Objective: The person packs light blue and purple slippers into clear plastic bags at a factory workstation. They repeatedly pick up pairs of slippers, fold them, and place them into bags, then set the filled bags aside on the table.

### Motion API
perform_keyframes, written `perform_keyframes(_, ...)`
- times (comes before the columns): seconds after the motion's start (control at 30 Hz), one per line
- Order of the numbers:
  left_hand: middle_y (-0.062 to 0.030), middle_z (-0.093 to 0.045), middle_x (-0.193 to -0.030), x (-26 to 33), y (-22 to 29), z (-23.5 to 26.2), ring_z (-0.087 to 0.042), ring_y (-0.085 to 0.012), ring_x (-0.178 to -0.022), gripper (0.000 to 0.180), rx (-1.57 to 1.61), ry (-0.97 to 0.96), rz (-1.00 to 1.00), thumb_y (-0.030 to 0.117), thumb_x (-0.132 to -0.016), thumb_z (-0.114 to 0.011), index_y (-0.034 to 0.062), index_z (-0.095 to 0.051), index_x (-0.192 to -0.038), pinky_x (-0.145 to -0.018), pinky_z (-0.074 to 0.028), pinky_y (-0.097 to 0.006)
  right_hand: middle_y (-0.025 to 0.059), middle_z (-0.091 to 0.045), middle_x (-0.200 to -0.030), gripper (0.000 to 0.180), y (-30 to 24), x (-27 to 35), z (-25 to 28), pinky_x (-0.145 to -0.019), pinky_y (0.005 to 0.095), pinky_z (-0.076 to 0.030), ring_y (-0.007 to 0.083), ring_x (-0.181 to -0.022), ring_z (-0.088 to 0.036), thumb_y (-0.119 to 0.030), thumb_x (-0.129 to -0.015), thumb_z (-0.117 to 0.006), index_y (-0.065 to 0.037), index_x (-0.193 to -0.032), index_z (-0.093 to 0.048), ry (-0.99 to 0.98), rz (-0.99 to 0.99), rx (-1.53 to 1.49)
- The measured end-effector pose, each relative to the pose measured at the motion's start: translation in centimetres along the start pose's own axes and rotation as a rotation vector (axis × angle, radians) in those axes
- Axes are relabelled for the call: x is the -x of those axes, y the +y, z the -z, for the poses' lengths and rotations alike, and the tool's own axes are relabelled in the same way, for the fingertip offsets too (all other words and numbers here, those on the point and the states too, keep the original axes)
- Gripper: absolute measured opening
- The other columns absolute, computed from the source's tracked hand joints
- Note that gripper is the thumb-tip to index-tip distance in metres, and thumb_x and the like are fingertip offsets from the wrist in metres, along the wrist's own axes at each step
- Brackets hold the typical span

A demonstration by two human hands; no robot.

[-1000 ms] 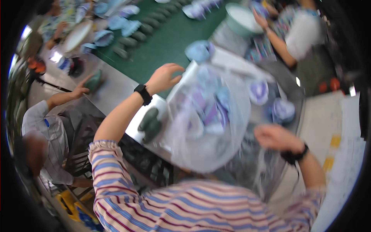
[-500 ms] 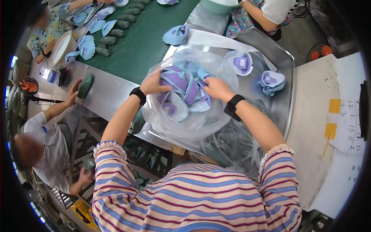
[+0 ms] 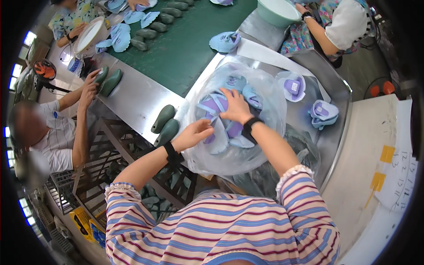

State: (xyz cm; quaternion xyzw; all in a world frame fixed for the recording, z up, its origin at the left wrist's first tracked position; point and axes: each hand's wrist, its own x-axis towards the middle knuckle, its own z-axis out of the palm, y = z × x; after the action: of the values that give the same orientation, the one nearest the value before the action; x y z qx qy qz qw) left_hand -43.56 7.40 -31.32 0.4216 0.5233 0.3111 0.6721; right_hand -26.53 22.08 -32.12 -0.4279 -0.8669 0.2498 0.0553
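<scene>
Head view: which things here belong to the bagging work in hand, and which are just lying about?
In hand:
clear plastic bag
blue and purple shoe uppers inside it
left hand at the bag's rim
right hand reaching in

Lying about:
two dark green shoe lasts beside the bag
loose uppers on the metal table
green conveyor belt

My right hand [image 3: 234,106] now reaches inside the clear plastic bag [image 3: 265,145] among the purple shoe pieces [image 3: 212,105]. My left hand [image 3: 194,134] has dropped to the bag's near left rim, and the bag sits lower, opened wide.
</scene>
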Motion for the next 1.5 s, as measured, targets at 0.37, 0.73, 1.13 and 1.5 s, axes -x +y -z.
perform_keyframes(0.37,-0.0136,-0.05,-0.122,5.5,7.5,-2.1,-0.051,-0.0233,-0.109,0.066,1.042,-0.13,-0.268,0.034,-0.078,-0.064,0.0012,-0.035,-0.128,-0.094,-0.041,-0.037,0.0082,-0.043,-0.122,0.048,-7.6,15.0,9.3,-0.085,0.0469,-0.034,0.0325,-0.108,-0.041,-0.019,-0.062,-0.07,-0.029,-0.107,-0.056,0.516,0.977,0.119)
perform_keyframes(0.73,-0.0135,-0.048,-0.119,8.9,6.0,-5.1,-0.05,-0.0242,-0.108,0.081,0.792,-0.017,-0.449,0.024,-0.064,-0.073,-0.001,-0.031,-0.129,-0.092,-0.042,-0.036,0.0108,-0.049,-0.117,0.069,-7.9,15.5,12.5,-0.092,0.0313,-0.037,0.0187,-0.107,-0.045,-0.033,-0.076,-0.069,0.003,-0.126,-0.037,-0.041,0.116,-1.046)
perform_keyframes(1.13,-0.0126,-0.057,-0.106,9.5,6.4,-3.5,-0.057,-0.0214,-0.094,0.042,0.499,0.618,-0.554,0.008,-0.075,-0.063,-0.0047,-0.049,-0.113,-0.082,-0.046,-0.033,0.0203,-0.055,-0.104,0.042,-5.6,15.2,14.9,-0.075,0.034,-0.045,0.0251,-0.083,-0.056,-0.013,-0.073,-0.058,0.002,-0.111,-0.05,0.615,0.045,-0.39)
perform_keyframes(1.5,-0.0125,-0.054,-0.111,5.9,6.3,-6.5,-0.054,-0.0221,-0.101,0.056,0.68,0.369,-0.658,0.015,-0.072,-0.068,-0.0017,-0.042,-0.119,-0.087,-0.043,-0.034,0.026,-0.038,-0.126,0.056,-9.9,17.0,13.9,-0.091,0.0432,-0.037,0.0401,-0.107,-0.041,-0.006,-0.068,-0.065,-0.002,-0.121,-0.046,0.069,0.439,-0.373)
